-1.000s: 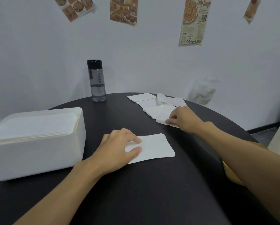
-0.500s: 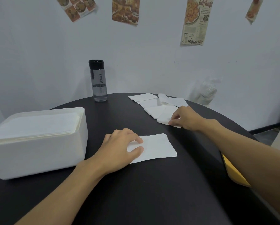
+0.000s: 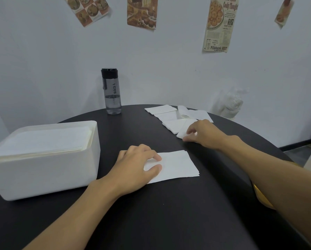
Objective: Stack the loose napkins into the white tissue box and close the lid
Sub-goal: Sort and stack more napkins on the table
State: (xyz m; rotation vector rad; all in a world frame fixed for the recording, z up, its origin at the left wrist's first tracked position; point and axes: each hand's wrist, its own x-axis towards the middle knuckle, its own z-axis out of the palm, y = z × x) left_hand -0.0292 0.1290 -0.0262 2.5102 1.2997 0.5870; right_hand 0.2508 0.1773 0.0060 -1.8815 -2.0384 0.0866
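The white tissue box (image 3: pixel 48 174) stands open at the left of the black round table (image 3: pixel 169 213), with a pile of napkins showing at its top. My left hand (image 3: pixel 133 168) rests flat on a small stack of napkins (image 3: pixel 178 165) in the middle of the table. Several loose napkins (image 3: pixel 169 116) lie spread at the far right. My right hand (image 3: pixel 203 132) pinches the near edge of the closest loose napkin (image 3: pixel 182 131) and lifts it slightly. No lid is in view.
A clear water bottle with a black cap (image 3: pixel 112 92) stands at the table's far edge by the wall. A crumpled clear plastic bag (image 3: pixel 230 103) lies behind the table on the right. Something yellow (image 3: pixel 261 197) shows under my right forearm.
My right hand's fingers have curled onto the nearest loose napkin and raised its edge a little. My left hand stays on the stack.
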